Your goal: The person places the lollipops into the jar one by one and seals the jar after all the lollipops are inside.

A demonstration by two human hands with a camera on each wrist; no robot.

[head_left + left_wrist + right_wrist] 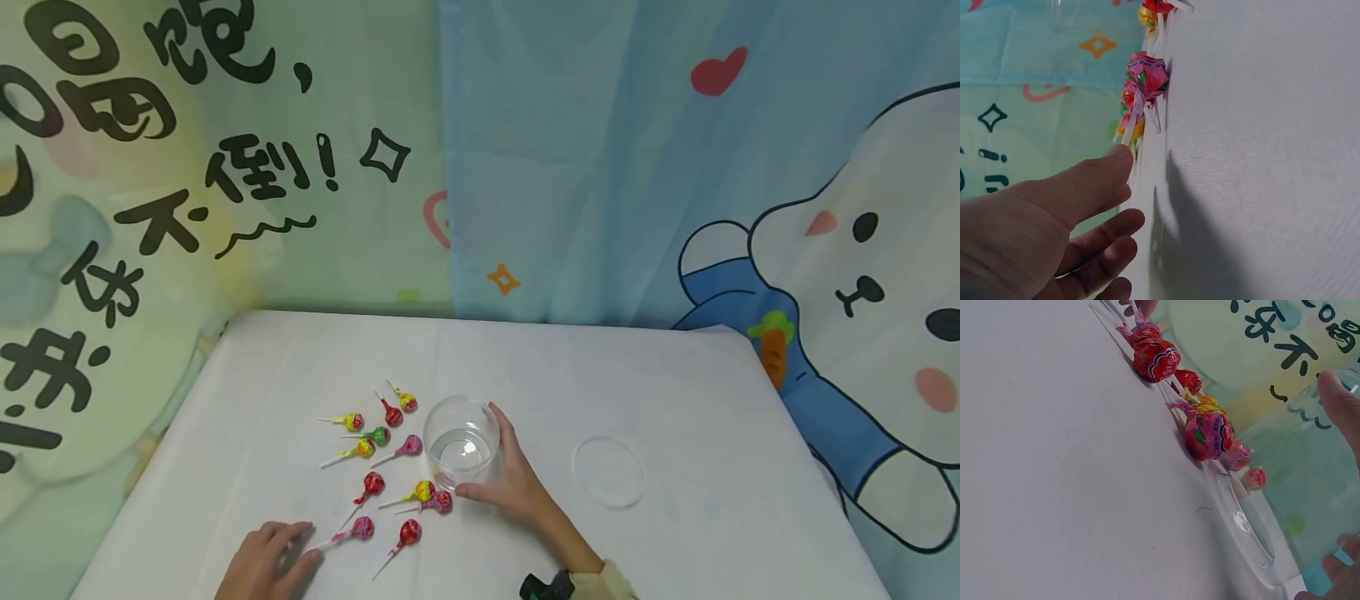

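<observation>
My right hand (510, 479) holds a clear plastic jar (461, 442) from its right side, thumb at the front and fingers behind. The jar stands upright on the table. In the right wrist view, the thumb and fingers lie around its transparent wall (1297, 469). My left hand (266, 562) is at the front left, thumb and fingers apart. Its fingertips are close to the stick of a pink lollipop (363, 527). In the left wrist view, the thumb tip overlaps the stick end of that pink-wrapped lollipop (1146, 75).
Several wrapped lollipops lie left of the jar, among them a green one (381, 436), a yellow one (365, 448) and a red one (410, 532). A clear round lid (607, 472) lies flat to the right on the white table (712, 400). Printed curtains (555, 167) hang behind.
</observation>
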